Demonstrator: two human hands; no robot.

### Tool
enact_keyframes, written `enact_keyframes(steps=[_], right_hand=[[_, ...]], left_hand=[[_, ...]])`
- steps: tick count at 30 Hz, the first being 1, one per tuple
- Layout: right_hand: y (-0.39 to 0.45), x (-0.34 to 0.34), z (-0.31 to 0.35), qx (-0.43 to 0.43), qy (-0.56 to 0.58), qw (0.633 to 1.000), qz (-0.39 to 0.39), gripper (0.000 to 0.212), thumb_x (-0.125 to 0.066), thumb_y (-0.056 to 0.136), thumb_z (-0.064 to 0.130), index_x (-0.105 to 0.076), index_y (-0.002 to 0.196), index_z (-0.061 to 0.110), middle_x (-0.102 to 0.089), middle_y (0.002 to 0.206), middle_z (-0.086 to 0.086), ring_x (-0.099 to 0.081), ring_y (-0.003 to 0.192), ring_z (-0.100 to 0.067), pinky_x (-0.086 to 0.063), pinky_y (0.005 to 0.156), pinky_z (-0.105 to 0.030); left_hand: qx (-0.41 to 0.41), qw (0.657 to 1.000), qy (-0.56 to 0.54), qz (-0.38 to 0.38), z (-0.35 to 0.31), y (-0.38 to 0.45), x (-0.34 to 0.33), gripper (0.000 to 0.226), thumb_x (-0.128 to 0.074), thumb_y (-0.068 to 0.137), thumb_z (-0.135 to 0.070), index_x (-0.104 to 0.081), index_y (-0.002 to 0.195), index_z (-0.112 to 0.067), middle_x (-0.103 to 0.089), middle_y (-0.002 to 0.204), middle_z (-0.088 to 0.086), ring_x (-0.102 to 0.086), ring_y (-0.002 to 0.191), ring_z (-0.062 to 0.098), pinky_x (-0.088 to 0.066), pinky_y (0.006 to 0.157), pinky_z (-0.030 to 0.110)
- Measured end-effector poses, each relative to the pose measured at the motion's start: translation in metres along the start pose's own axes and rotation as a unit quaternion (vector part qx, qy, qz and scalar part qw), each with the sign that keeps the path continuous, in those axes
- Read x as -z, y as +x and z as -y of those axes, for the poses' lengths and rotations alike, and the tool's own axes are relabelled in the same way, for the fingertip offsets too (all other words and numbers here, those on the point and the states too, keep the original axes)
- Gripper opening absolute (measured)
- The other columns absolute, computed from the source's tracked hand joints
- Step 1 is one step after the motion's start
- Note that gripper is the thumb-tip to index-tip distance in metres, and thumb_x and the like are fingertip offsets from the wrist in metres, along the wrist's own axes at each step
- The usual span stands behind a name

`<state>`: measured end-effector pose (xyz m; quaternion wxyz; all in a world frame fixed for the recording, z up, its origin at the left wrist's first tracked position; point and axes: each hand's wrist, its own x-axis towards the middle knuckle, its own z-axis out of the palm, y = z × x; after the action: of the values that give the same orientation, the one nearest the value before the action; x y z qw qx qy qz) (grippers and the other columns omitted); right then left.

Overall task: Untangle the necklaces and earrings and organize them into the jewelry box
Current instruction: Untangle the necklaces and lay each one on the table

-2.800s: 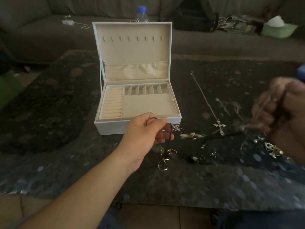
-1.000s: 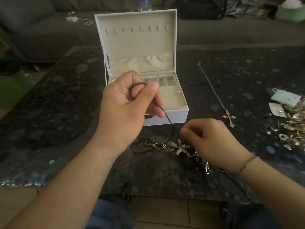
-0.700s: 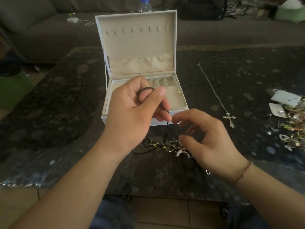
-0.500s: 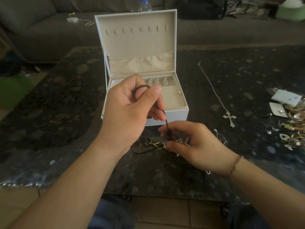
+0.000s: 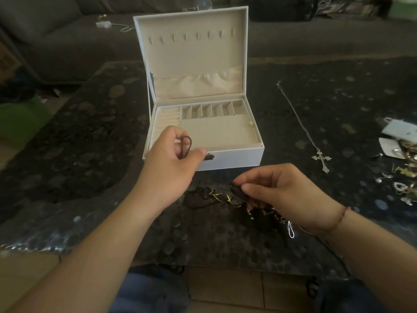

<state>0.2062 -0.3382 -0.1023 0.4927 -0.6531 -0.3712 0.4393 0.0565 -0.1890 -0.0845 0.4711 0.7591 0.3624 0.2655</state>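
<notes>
Likely limp and snag-prone, the black cord (image 5: 186,146) is pinched by left hand (image 5: 173,159) and right hand (image 5: 282,195); grip beside the tangle (image 5: 216,197) at six o'clock.

Open tabletop (image 5: 90,154) to the left; jewellery crowds the front and right.

The jewelry box (image 5: 237,154) stands mid-table with its lid upright, walling off the far side but leaving its tray reachable from above and in front. Just before it lies a dark cord tangle (image 5: 203,197). Right of the box a cross necklace (image 5: 321,158) stretches front to back, and a loose earring pile (image 5: 404,175) fills the right edge.
</notes>
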Motion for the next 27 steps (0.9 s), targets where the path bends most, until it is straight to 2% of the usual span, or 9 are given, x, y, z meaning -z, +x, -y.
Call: enact_keyframes(steps=[2,4,8,12,15,17,20,23,27], right_hand=[[-0.001,-0.001,0.000,0.008,-0.023,0.999,-0.033,0.015,-0.064,0.089,0.003,-0.074,0.090,0.014,-0.070,0.066,-0.003,-0.061,0.055,-0.010,-0.048,0.056,-0.019],[-0.002,-0.001,0.000,0.020,-0.017,0.998,-0.056,0.016,-0.064,0.089,0.002,-0.074,0.088,0.015,-0.071,0.066,-0.002,-0.063,0.055,-0.010,-0.048,0.056,-0.019],[-0.006,-0.002,0.003,0.026,0.054,0.996,-0.070,0.016,-0.063,0.088,-0.002,-0.073,0.089,0.010,-0.072,0.071,-0.008,-0.067,0.058,-0.015,-0.052,0.056,-0.019],[-0.010,-0.004,0.008,0.028,0.101,0.991,-0.083,0.012,-0.064,0.085,-0.004,-0.070,0.094,0.003,-0.073,0.073,-0.014,-0.069,0.060,-0.020,-0.058,0.058,-0.026],[-0.012,-0.004,0.012,0.031,0.105,0.990,-0.092,0.013,-0.066,0.083,-0.004,-0.068,0.094,0.002,-0.073,0.076,-0.018,-0.071,0.064,-0.026,-0.061,0.061,-0.030],[-0.013,-0.003,0.012,0.038,0.107,0.989,-0.096,0.012,-0.068,0.081,-0.003,-0.069,0.092,0.003,-0.073,0.076,-0.018,-0.072,0.065,-0.027,-0.061,0.061,-0.030],[-0.015,-0.003,0.013,0.044,0.111,0.987,-0.105,0.010,-0.068,0.080,-0.003,-0.069,0.088,0.004,-0.073,0.074,-0.016,-0.070,0.059,-0.021,-0.056,0.054,-0.024],[-0.015,0.001,0.013,0.060,0.087,0.988,-0.110,0.011,-0.067,0.083,0.000,-0.070,0.086,0.010,-0.073,0.074,-0.014,-0.068,0.059,-0.020,-0.054,0.052,-0.026],[-0.015,0.007,0.011,0.086,0.014,0.991,-0.101,0.017,-0.063,0.089,0.000,-0.070,0.089,0.015,-0.072,0.074,-0.009,-0.065,0.058,-0.017,-0.049,0.048,-0.024]], left_hand=[[-0.011,0.998,0.027,0.052,0.001,-0.008,-0.002,0.017,-0.063,0.093,-0.031,-0.049,0.102,-0.027,-0.048,0.062,0.005,-0.041,0.051,0.006,-0.036,0.052,0.017],[-0.024,0.992,0.059,0.112,0.003,-0.017,-0.006,0.015,-0.061,0.093,-0.038,-0.055,0.105,-0.032,-0.050,0.060,-0.005,-0.045,0.052,0.003,-0.037,0.054,0.014],[-0.032,0.977,0.068,0.199,0.005,-0.028,-0.015,0.013,-0.062,0.092,-0.039,-0.072,0.093,-0.031,-0.066,0.076,-0.006,-0.059,0.068,0.002,-0.049,0.069,0.026],[-0.002,0.981,-0.034,0.190,-0.002,-0.032,-0.021,0.011,-0.066,0.092,-0.028,-0.075,0.085,-0.027,-0.066,0.069,-0.010,-0.058,0.062,0.001,-0.049,0.063,0.019],[0.021,0.978,-0.076,0.192,-0.004,-0.033,-0.023,0.015,-0.064,0.091,-0.028,-0.073,0.080,-0.026,-0.066,0.070,-0.010,-0.059,0.065,0.004,-0.047,0.063,0.019],[0.021,0.980,-0.076,0.183,-0.004,-0.033,-0.025,0.014,-0.064,0.091,-0.027,-0.073,0.082,-0.024,-0.068,0.071,-0.008,-0.060,0.065,0.004,-0.047,0.064,0.020],[0.000,0.982,-0.065,0.175,-0.005,-0.033,-0.027,0.012,-0.064,0.092,-0.022,-0.075,0.086,-0.022,-0.071,0.074,-0.005,-0.061,0.065,0.002,-0.048,0.064,0.019],[-0.013,0.979,-0.046,0.198,-0.005,-0.032,-0.025,0.012,-0.063,0.094,-0.021,-0.072,0.087,-0.020,-0.068,0.069,-0.009,-0.059,0.062,0.001,-0.047,0.062,0.016],[-0.043,0.970,0.001,0.240,-0.003,-0.030,-0.023,0.017,-0.060,0.096,-0.025,-0.065,0.080,-0.024,-0.059,0.062,-0.010,-0.056,0.061,0.004,-0.046,0.063,0.020]])
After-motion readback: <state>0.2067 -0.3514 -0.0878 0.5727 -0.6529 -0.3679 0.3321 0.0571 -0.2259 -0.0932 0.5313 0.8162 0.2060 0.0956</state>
